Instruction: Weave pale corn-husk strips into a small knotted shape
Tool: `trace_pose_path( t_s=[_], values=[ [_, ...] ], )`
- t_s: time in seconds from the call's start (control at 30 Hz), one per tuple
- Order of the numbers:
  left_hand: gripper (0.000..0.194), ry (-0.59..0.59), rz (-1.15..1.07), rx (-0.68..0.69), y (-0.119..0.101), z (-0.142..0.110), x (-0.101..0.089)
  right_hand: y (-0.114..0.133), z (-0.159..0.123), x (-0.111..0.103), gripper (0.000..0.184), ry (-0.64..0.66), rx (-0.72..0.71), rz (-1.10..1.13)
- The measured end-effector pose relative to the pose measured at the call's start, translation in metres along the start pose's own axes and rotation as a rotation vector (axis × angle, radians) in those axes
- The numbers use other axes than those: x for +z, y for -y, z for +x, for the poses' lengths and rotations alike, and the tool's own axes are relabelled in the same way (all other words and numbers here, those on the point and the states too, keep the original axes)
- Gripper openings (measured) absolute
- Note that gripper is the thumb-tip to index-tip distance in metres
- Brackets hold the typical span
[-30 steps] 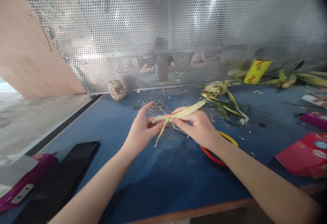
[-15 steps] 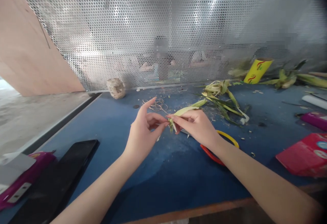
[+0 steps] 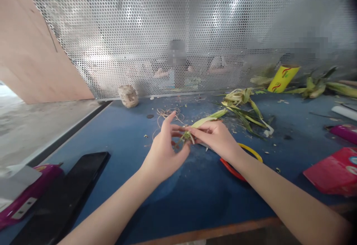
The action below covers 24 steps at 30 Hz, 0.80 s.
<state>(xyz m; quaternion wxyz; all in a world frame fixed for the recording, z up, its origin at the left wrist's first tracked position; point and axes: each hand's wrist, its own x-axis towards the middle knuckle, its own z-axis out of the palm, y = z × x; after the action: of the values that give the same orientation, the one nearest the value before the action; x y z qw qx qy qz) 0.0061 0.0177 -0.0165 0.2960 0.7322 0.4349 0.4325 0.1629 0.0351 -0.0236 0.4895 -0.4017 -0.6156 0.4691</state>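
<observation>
My right hand pinches a pale green strip of corn husk between thumb and fingers, its long end pointing away to the right. Around the bunched, frayed near end curl the fingers of my left hand, index finger against it and thumb lower, with a gap between. Thin tan string lies in loose loops just beyond my left hand. Under my right wrist are scissors with a red and yellow handle; my hand and forearm hide part of them.
More husks lie beyond my right hand. A yellow roll and a stone-like lump stand by the perforated metal screen. A black phone lies left, a red box right. People show dimly through the screen.
The husk's loose near ends have been gathered into a bunch. My left hand's pinch has loosened, its thumb dropping lower while the fingers stay at the husk. My right hand keeps its grip.
</observation>
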Motion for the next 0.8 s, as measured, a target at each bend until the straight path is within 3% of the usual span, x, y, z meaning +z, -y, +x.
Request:
trace_pose_path(
  t_s=[0.13,0.27,0.37,0.5,0.6,0.7,0.8],
  values=[
    [0.073,0.005,-0.105,-0.006,-0.003,-0.003,0.003,0.007,-0.003,-0.001,0.019,-0.004,-0.061,-0.111],
    [0.065,-0.022,-0.232,-0.015,-0.004,-0.002,0.002,0.013,-0.005,-0.003,0.025,0.054,-0.119,-0.045],
    [0.064,-0.055,-0.173,0.042,-0.001,-0.002,0.000,0.011,-0.004,-0.003,0.017,0.079,-0.178,0.002],
    [0.066,-0.162,-0.166,0.150,-0.001,-0.001,-0.002,0.005,-0.003,-0.002,0.032,0.032,-0.167,0.042],
    [0.066,-0.243,-0.209,0.183,-0.004,-0.001,-0.003,0.004,-0.004,0.000,0.021,0.101,-0.144,0.001],
    [0.076,-0.224,-0.260,0.136,-0.005,-0.002,-0.004,0.005,-0.006,0.001,0.015,0.187,-0.144,0.005],
    [0.085,-0.188,-0.307,0.100,-0.006,-0.002,-0.004,0.006,-0.007,0.001,0.009,0.178,-0.139,-0.002]
  ],
)
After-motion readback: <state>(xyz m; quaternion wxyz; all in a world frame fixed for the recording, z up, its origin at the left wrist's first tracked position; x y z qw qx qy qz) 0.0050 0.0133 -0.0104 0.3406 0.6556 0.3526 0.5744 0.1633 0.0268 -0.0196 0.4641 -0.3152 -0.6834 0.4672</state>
